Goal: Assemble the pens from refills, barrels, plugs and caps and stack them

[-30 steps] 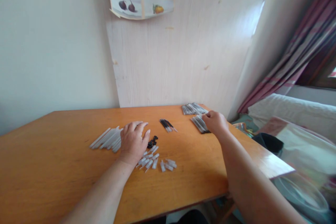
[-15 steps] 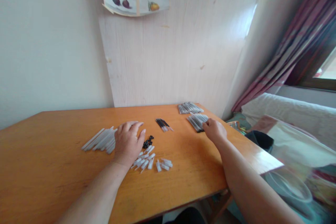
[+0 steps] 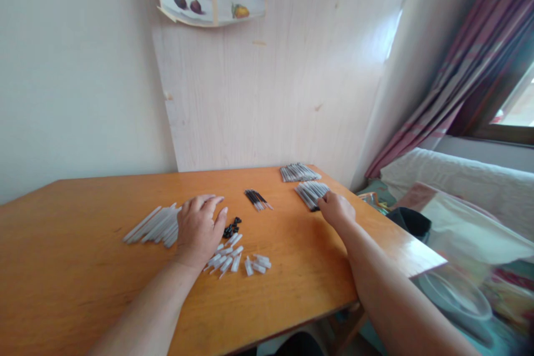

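My right hand [image 3: 337,209] is closed at the right end of the nearer row of grey pens with black ends [image 3: 309,196]. Its curled fingers appear to grip the end pen and hide part of it. My left hand [image 3: 199,228] hovers or rests with fingers stretched and thumb apart, holding nothing. It lies between a bundle of clear plastic tubes [image 3: 152,225], which it partly covers, and a small heap of black plugs [image 3: 232,227]. Below these lie several white translucent caps [image 3: 227,256], with a smaller group of white caps [image 3: 258,265] to their right.
Several thin black refills [image 3: 257,199] lie mid-table. A second row of pens [image 3: 299,172] is at the back right of the wooden table [image 3: 83,267]. Beyond the right edge are a black bin [image 3: 413,222] and a clear plastic tub [image 3: 456,295]. A panelled wall stands behind.
The view has shifted slightly to the right. The nearer row of pens looks more even at its far end. Both hands keep nearly the same places and shapes.
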Tool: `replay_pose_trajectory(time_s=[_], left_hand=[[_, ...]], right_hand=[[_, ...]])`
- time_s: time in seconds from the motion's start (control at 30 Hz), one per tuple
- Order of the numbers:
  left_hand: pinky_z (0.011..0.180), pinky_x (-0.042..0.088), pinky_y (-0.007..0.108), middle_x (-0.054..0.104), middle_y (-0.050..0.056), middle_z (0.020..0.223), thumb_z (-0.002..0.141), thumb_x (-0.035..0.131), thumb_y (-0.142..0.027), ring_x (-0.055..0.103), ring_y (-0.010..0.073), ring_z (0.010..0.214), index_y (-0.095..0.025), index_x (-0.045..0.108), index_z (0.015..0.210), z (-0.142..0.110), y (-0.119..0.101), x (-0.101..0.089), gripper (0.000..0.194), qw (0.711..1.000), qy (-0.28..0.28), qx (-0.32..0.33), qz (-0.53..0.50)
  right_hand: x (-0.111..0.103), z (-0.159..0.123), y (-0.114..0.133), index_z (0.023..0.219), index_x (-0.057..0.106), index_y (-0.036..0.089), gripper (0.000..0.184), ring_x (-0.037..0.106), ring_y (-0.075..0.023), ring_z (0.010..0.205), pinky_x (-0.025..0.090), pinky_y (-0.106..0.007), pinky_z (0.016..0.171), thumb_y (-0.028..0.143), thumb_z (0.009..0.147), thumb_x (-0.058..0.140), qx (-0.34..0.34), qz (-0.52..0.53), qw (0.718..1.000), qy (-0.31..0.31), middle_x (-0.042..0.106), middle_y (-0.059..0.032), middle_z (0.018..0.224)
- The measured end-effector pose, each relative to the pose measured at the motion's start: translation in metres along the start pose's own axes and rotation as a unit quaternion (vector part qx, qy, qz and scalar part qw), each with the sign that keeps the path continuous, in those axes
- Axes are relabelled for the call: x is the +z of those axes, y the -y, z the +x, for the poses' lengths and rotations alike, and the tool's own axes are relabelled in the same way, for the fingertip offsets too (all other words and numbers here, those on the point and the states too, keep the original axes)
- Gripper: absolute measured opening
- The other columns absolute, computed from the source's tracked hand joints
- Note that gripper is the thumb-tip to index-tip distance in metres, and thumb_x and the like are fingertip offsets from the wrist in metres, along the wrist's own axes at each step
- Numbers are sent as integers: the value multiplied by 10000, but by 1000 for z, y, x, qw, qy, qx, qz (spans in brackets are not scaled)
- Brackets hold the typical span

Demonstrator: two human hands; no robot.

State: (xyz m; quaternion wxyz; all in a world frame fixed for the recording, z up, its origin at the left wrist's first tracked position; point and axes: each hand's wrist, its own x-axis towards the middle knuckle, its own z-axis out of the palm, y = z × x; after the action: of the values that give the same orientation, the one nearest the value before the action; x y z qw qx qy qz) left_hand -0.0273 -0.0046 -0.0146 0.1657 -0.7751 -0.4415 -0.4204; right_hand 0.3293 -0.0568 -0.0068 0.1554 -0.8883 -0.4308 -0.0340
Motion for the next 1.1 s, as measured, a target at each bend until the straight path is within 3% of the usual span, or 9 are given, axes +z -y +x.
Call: replay_pose_trajectory(time_s=[0.73,1.1], left_hand=[[962,397,438,620,106,1093,879,531,-368,542,271,1058,-196,674,1054,0,-2,-2,284,1000,-5,9,-5],[980,383,436,618,100,1098,879,526,-375,539,272,1069,-203,672,1060,-1,0,0,289,1000,-1,1,-11]], right_hand=[[2,3,-3,943,695,220,341,647,-286,963,488,-345,725,454,835,472,1,1,999,40,689,-123,1033],[-3,6,-9,967,708,196,420,643,-257,947,456,-302,706,426,886,366,30,48,998,-12,698,-145,1020]])
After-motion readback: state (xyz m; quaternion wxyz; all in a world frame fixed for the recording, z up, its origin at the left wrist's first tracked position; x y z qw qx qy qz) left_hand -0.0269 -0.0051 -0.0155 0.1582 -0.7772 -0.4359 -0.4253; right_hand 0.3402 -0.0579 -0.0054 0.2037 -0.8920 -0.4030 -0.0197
